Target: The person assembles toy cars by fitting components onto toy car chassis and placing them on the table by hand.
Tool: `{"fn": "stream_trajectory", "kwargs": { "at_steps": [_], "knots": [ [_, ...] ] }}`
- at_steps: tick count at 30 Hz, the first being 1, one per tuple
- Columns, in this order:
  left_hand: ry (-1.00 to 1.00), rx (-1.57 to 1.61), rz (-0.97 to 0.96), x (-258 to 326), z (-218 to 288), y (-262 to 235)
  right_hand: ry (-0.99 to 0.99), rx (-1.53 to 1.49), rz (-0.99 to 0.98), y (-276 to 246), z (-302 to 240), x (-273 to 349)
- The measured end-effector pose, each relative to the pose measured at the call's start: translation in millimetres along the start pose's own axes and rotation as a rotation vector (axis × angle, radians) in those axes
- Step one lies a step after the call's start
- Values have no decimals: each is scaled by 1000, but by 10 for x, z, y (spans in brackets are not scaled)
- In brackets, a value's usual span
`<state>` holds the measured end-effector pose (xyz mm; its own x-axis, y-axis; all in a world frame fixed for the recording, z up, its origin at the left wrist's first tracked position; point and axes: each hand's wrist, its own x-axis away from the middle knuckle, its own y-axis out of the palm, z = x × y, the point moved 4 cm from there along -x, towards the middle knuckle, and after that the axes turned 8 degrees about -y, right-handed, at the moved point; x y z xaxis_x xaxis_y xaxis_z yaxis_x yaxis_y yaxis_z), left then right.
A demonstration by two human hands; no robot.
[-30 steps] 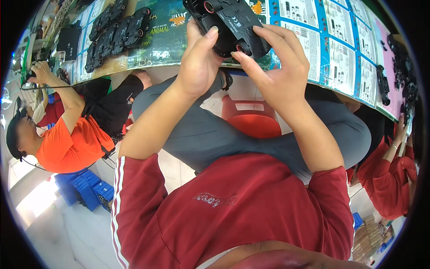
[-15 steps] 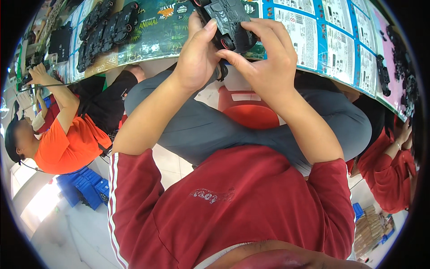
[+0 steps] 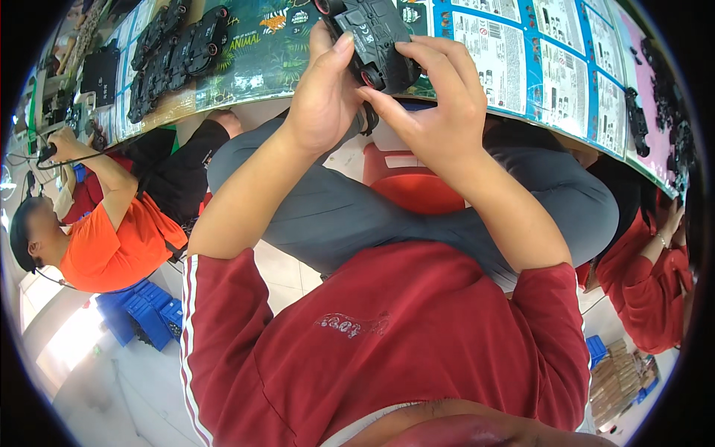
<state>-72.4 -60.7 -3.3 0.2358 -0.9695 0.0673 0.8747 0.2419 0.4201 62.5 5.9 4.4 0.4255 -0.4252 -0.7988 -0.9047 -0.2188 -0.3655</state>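
A black toy car chassis [image 3: 376, 41] is held underside up over the table's near edge, and its wheels show red rims. My left hand [image 3: 324, 97] grips it from the left, thumb pressed on the underside. On the other side, my right hand [image 3: 443, 100] has its fingers bent over the chassis edge and its thumb by the near wheel. Part of the far end is cut off by the picture's top. Several similar black toy car chassis [image 3: 179, 59] lie in a row on the table to the left.
Printed cardboard sheets [image 3: 491, 67] cover the table. Black parts [image 3: 674, 127] lie on a pink surface at the far right, near one more chassis [image 3: 637, 123]. A red stool [image 3: 417, 194] stands beneath. Co-workers sit left, in an orange shirt [image 3: 112, 249], and right, in a red sleeve [image 3: 640, 298].
The chassis and both my hands have shifted slightly to the left, with the grip much the same. At the left, the co-worker's hand has moved and now holds a dark tool.
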Motion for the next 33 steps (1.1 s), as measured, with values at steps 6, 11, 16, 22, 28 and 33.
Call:
{"fn": "stream_trajectory", "kwargs": {
  "at_steps": [6, 11, 16, 22, 28, 33],
  "knots": [
    [3, 83, -30, -5, -59, -3, 86, -9, -54, 19, -3, 3],
    [-39, -64, 1, 22, -53, 7, 134, 6, -103, 46, 0, 26],
    [-32, 34, -21, 6, -71, -32, 192, -3, -244, 36, -40, -3],
    [-79, 41, 28, 1, -41, -40, 160, -49, -318, -29, -1, -82],
    [-114, 52, -2, -13, -86, -10, 93, -65, -169, -115, 15, -202],
    [-187, -130, 31, 31, -90, -24, -87, -314, 5, -23, 77, -529]
  ]
}}
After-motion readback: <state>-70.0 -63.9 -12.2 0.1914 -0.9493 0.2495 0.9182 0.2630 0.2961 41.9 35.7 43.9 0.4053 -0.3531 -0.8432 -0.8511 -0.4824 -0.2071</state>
